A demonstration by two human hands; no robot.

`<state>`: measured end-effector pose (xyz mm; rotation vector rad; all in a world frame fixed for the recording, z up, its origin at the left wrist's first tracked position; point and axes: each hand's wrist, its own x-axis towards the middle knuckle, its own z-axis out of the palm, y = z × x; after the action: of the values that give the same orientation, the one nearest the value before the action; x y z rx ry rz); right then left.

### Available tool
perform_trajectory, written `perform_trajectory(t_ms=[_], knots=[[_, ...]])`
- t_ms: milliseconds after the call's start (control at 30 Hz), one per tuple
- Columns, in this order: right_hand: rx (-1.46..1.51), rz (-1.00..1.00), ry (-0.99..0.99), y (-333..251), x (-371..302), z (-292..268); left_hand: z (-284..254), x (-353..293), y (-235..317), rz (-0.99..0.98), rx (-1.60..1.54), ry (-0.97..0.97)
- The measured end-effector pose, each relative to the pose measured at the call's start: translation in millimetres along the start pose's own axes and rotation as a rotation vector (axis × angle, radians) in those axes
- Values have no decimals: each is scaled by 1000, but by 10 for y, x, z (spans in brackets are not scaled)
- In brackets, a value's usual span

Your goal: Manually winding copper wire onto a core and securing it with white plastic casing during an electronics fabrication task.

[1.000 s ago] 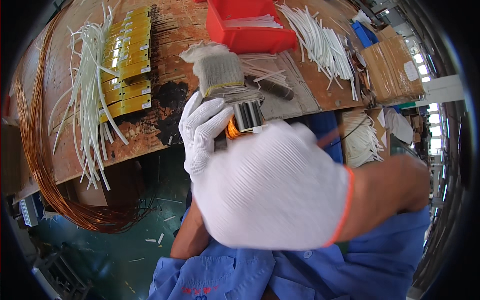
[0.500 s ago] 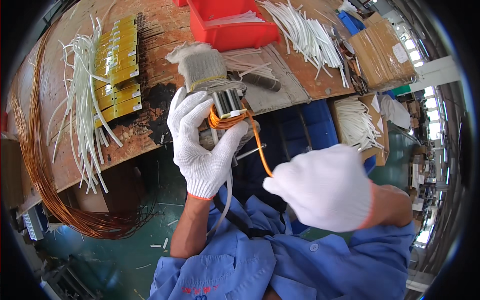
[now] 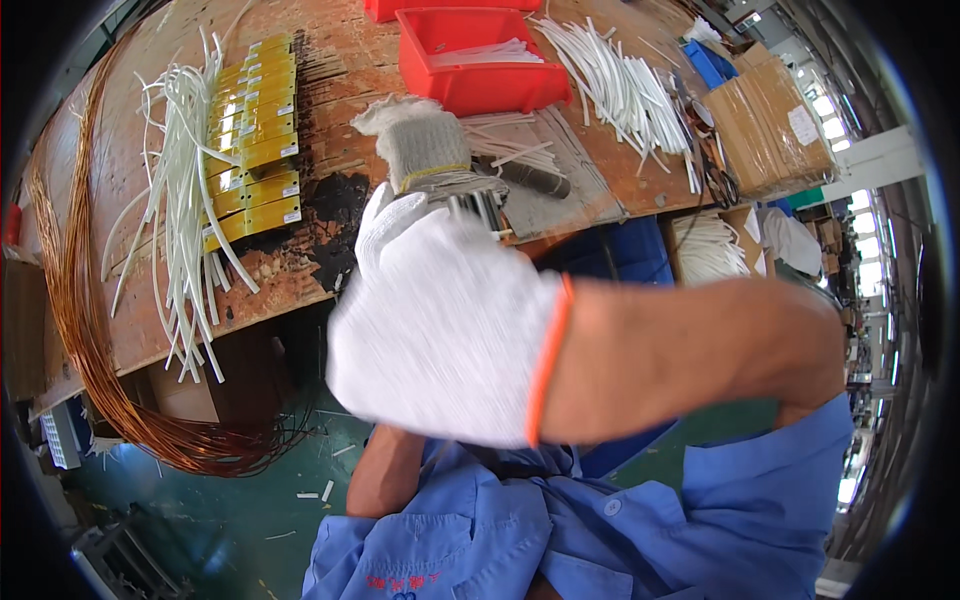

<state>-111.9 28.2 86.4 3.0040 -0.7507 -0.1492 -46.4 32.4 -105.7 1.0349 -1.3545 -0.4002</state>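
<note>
My right hand (image 3: 450,330), in a white knit glove with an orange cuff, is blurred and crosses in front of my left. It is closed like a fist, its fingers turned away, and it hides the orange copper wire it gripped a moment earlier. Behind it, only some gloved fingers of my left hand (image 3: 388,228) show, beside the winding block. Dark metal rods (image 3: 480,212) of that block stick out above my right hand. The copper coil around them is covered. A grey knit glove or cloth roll (image 3: 425,145) lies just beyond on the bench.
On the wooden bench (image 3: 325,120) lie white tubes (image 3: 185,180), yellow-wrapped pieces (image 3: 258,150) and more white sleeves (image 3: 620,90). A red bin (image 3: 485,85) stands at the back. Long copper wires (image 3: 100,370) hang off the left edge. Cardboard boxes (image 3: 770,125) are at right.
My right hand has swung left and up from the lower right, across my left hand, and the stretched copper wire is now out of sight. The view has shifted slightly.
</note>
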Motion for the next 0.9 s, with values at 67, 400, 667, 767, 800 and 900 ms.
perform_trajectory(t_ms=[67,400,667,767,800,900], knots=[[74,79,-210,452,106,-180,157,-165,149,-166,-101,-62],[509,241,217,995,-1122,669,7,53,62,70,-45,-7],[-170,260,-2,-300,-713,75,9,97,-45,217,56,-49],[-184,11,98,231,-153,78,-93,-49,82,-89,7,-115],[-168,3,64,417,-248,33,-3,-173,179,-185,-81,-235],[-123,-442,124,1296,151,157,-60,-8,180,-157,-78,-114]])
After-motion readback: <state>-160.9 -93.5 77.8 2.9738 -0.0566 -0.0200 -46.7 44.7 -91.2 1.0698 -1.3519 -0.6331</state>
